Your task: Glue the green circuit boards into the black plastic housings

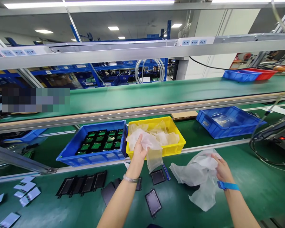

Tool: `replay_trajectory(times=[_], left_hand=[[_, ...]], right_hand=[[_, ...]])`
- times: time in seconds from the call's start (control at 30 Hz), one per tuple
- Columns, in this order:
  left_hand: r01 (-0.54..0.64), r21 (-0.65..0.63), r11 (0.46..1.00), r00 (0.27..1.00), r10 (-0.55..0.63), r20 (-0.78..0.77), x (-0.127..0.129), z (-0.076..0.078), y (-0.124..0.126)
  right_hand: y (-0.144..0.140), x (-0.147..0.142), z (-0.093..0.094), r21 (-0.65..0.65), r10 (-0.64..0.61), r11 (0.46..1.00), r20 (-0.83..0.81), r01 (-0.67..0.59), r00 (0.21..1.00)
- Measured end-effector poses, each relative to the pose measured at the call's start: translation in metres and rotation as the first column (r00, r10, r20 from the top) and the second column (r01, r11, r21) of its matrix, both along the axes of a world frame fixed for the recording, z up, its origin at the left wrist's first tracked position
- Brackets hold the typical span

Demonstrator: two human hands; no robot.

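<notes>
Head view, items as they lie:

My left hand (140,151): thumb and fingers pinching a crumpled white sheet (144,139), held above the front part of the yellow bin; a bracelet (131,179) at the wrist.

My right hand (222,169): fingers gripping a loose bunch of translucent sheets (201,169), which hangs over the bench (68,212), right of the yellow bin; a blue band (229,186) at the wrist.

Yellow bin (174,149), one: more thin, pale sheets (168,138) inside; one flap hangs down at its front wall.

Blue bin (95,161), one, just left of the yellow bin: rows of green circuit boards (95,146) in black housings.

Second blue bin (230,132), to the right, well apart from the yellow one: clear plastic material inside.

Flat brown cardboard (184,115), between the yellow bin and the second blue bin, farther back.

Black cases (85,184), a row of four, on the bench in front of the blue bin.

Dark rectangular frame (153,202), one, lying between my forearms; another, smaller-looking frame (158,176) behind it, with a blue pen (166,172) at its right edge.

Pale flat pieces (29,196), several, scattered at the bench's left.

Upper shelf (133,95): blue tray (241,75) and red tray (267,74), side by side, at right.
</notes>
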State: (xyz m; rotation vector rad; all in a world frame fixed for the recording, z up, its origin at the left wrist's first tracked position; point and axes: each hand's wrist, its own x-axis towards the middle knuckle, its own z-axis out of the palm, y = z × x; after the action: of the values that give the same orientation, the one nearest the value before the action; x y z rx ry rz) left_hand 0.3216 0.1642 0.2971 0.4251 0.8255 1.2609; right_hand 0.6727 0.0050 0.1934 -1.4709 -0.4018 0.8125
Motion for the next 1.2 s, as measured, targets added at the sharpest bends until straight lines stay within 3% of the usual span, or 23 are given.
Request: replay_trajectory(times=[0.23,0.33,0.53,0.7,0.83,0.93,1.03,1.1,1.2], left_hand=[[-0.023,0.076,0.997,0.999,0.021,0.034,0.001,0.021,-0.022],[0.039,0.119,0.992,0.999,-0.039,-0.006,0.009,0.022,-0.040],[0.196,0.179,0.964,0.979,-0.183,-0.084,0.030,0.008,-0.066],[0.250,0.186,0.950,0.965,-0.230,-0.123,0.035,-0.010,-0.070],[0.274,0.190,0.943,0.959,-0.252,-0.134,0.035,-0.020,-0.068],[0.286,0.218,0.933,0.955,-0.261,-0.138,0.037,-0.019,-0.066],[0.277,0.258,0.926,0.957,-0.243,-0.157,0.032,-0.015,-0.068],[0.253,0.298,0.920,0.960,-0.202,-0.192,0.021,-0.016,-0.071],[0.190,0.353,0.916,0.961,-0.101,-0.256,0.001,-0.026,-0.072]], right_hand=[[0.026,-0.006,0.040,0.126,0.050,0.990,0.146,-0.068,0.988],[0.037,-0.020,0.052,0.193,0.061,0.976,0.209,-0.103,0.976],[0.070,-0.052,0.066,0.312,0.049,0.935,0.360,-0.169,0.932],[0.105,-0.061,0.080,0.368,0.020,0.908,0.433,-0.198,0.901],[0.119,-0.074,0.097,0.371,0.095,0.880,0.474,-0.296,0.875],[0.113,-0.104,0.105,0.311,0.264,0.828,0.518,-0.466,0.814],[0.099,-0.149,0.106,0.231,0.452,0.712,0.571,-0.663,0.685],[0.094,-0.176,0.101,0.190,0.528,0.645,0.590,-0.740,0.611],[0.099,-0.199,0.084,0.166,0.572,0.613,0.582,-0.773,0.578]])
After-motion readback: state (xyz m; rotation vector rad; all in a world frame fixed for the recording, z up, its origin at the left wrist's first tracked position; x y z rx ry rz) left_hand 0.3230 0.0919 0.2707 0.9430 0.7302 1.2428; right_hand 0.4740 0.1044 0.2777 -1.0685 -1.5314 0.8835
